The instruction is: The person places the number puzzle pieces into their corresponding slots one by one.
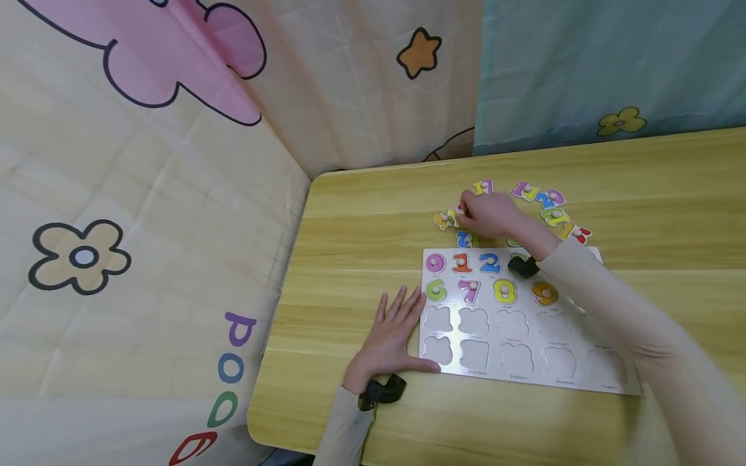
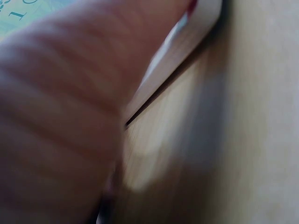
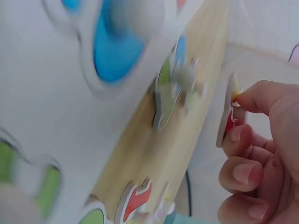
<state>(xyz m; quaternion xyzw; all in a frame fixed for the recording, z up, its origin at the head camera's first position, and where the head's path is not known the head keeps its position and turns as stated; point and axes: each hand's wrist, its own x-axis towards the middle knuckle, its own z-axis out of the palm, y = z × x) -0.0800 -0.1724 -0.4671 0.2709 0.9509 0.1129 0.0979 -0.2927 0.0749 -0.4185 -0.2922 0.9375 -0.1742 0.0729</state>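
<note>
My left hand (image 1: 389, 340) lies with spread fingers on the table at the left edge of a white number puzzle board (image 1: 455, 323). Its thumb reaches the board's lower left corner. Beyond the board's far edge, my right hand (image 1: 492, 215) pinches a thin number puzzle piece (image 3: 229, 112) with red and yellow on it, seen nearly edge-on in the right wrist view. An orange and yellow piece (image 1: 443, 221) lies beside those fingertips. Digits such as the pink 0 (image 1: 435, 263) and the orange 9 (image 1: 544, 294) fill the board's upper two rows; the visible lower recesses hold no pieces.
Loose two-digit pieces lie behind the board, including a pink and yellow one (image 1: 483, 187), a blue one (image 1: 465, 239) and a 20 (image 1: 550, 198). My right sleeve (image 1: 635, 336) covers the board's right part. Printed curtains (image 1: 350, 84) hang behind the wooden table (image 1: 338, 259).
</note>
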